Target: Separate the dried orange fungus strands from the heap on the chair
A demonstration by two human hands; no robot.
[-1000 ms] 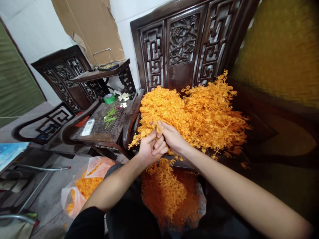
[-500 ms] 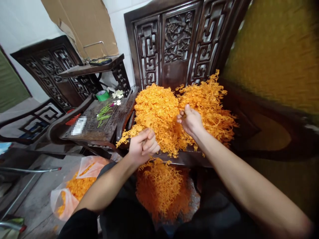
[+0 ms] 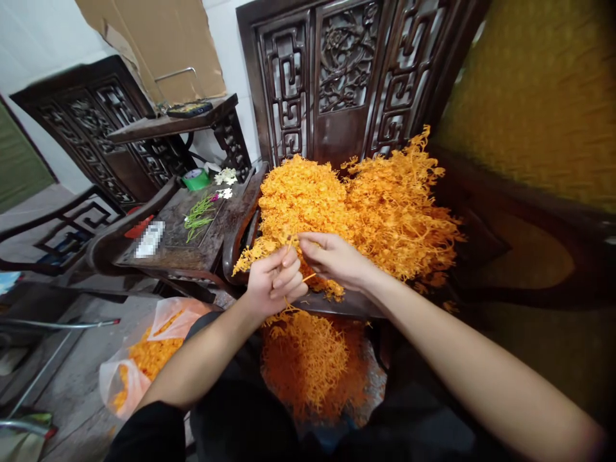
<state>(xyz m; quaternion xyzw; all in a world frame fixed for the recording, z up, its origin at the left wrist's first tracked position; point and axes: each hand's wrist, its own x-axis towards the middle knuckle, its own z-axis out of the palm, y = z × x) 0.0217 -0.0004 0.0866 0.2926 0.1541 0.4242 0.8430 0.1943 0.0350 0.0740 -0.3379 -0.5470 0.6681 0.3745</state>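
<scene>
My left hand [image 3: 276,282] is closed around a thin orange plastic sprig [image 3: 310,277]; its stem sticks out past the fingers. Close beside it, my right hand [image 3: 332,260] has its thumb and fingers pinched together at the sprig's upper end. What sits between those fingertips is too small to make out. Behind both hands a heap of orange plastic blossoms [image 3: 303,199] lies on the dark wooden chair seat [image 3: 346,305], and a bushy bunch of orange branched stems [image 3: 404,212] spreads to its right. Below my hands, more orange branched pieces [image 3: 317,366] lie between my knees.
A clear plastic bag [image 3: 144,353] with orange pieces stands on the floor at left. On the dark side table are a green tape roll [image 3: 196,179], green stems [image 3: 198,217] and white blossoms [image 3: 225,176]. A carved chair back [image 3: 341,77] rises behind the heap.
My right hand has moved left and down from the right-hand bunch to meet my left hand. The left hand stays closed in nearly the same place.
</scene>
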